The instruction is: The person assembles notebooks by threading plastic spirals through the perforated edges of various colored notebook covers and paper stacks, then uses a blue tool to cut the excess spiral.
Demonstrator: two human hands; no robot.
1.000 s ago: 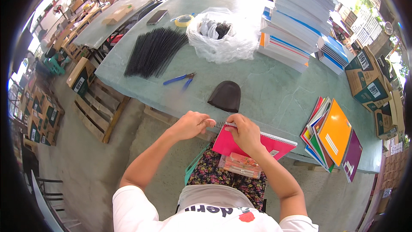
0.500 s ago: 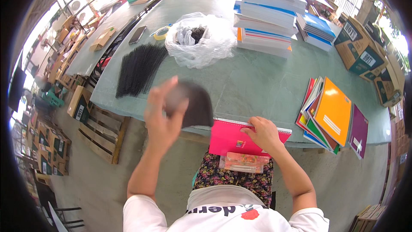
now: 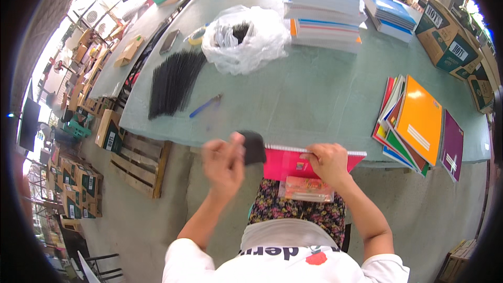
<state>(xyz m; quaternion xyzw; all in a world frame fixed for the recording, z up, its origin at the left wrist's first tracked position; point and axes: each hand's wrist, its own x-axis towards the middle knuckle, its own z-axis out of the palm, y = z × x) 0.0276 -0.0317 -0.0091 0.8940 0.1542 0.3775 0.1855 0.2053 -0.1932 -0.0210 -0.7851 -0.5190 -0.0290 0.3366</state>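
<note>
- Pink notebook (image 3: pixel 293 163) lies at the near edge of the green surface (image 3: pixel 314 99), its lower part hanging over the person's lap; in that spot both hands can reach it without stretching.
- Head view: the right hand (image 3: pixel 329 161) lies flat on the pink cover just below the wire spiral along the top edge. Its grip is not closed around anything; fingers spread and press down, which I judge pins the book so it cannot slide.
- Head view: the left hand (image 3: pixel 224 161) is raised beside the book and blurred. Its grip pinches a dark cover piece (image 3: pixel 253 147) at thumb and fingertips, held up clear of the surface and touching the book's left corner or just above it; I cannot tell which.
- On the lap under the pink book rests a small clear packet (image 3: pixel 307 188) with orange contents, kept close at hand.
- Farther up the surface lie a fan of black binding strips (image 3: pixel 173 86), a blue-handled tool (image 3: pixel 205 106), and a clear plastic bag (image 3: pixel 243 39) with dark pieces inside, all grouped on the left side, within that arm's reach.
- A spread of coloured notebooks (image 3: pixel 419 120) sits to the right, well apart, and tall stacks of books (image 3: pixel 325 10) stand at the far side.
</note>
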